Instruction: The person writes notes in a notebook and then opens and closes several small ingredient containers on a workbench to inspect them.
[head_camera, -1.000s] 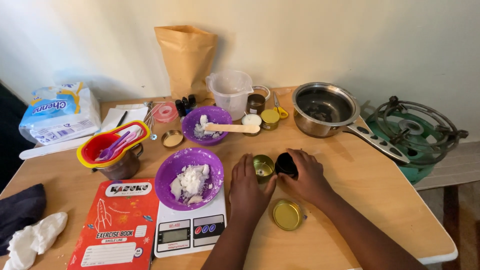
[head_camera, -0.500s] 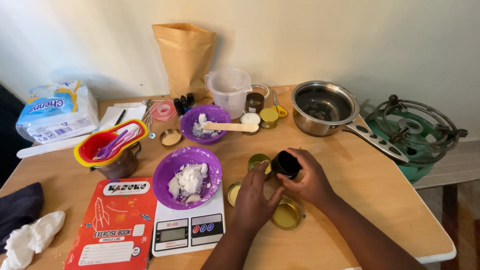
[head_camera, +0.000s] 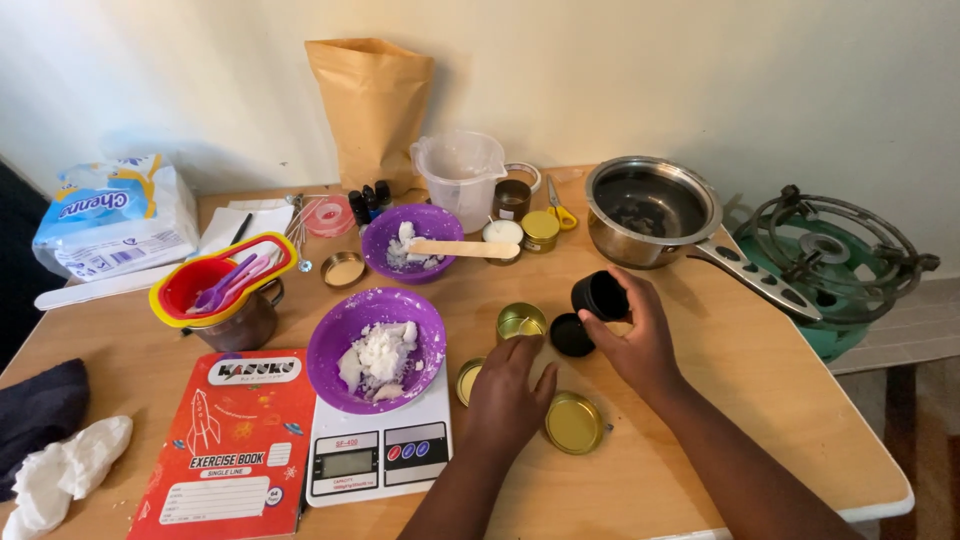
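Small black tin (head_camera: 600, 295) lifted off the table (head_camera: 760, 400), clamped in right hand (head_camera: 640, 345) fingers beside its lid (head_camera: 571, 335); left hand (head_camera: 507, 390) fingers loosely apart at the open gold tin (head_camera: 521, 322); apparently early, tins opened but unfilled, white flakes remaining in the purple bowl (head_camera: 376, 347).

A small black tin (head_camera: 600, 296) lies tipped on its side, open mouth facing left, just above its black lid (head_camera: 571, 335) flat on the table; an open gold tin (head_camera: 521, 322) stands upright beside them
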